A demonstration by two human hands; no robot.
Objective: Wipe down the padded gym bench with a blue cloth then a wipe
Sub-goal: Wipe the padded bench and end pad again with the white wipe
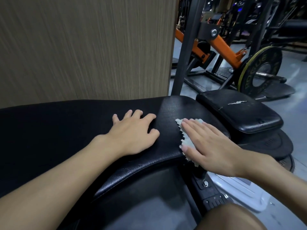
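The black padded bench (66, 127) runs across the view from the left to its rounded right end. A crumpled white wipe (186, 138) lies on the pad near that right end. My right hand (211, 146) presses flat on the wipe with straight fingers, covering most of it. My left hand (134, 135) rests palm down on the pad just left of the wipe, fingers spread. No blue cloth is in view.
A smaller black seat pad (240, 112) with a torn patch sits right of the bench end. A wood-grain wall panel (83, 47) stands behind the bench. An orange and black machine frame (221, 47) carries a weight plate (260, 70) at the back right. My knee (232, 218) shows at the bottom right.
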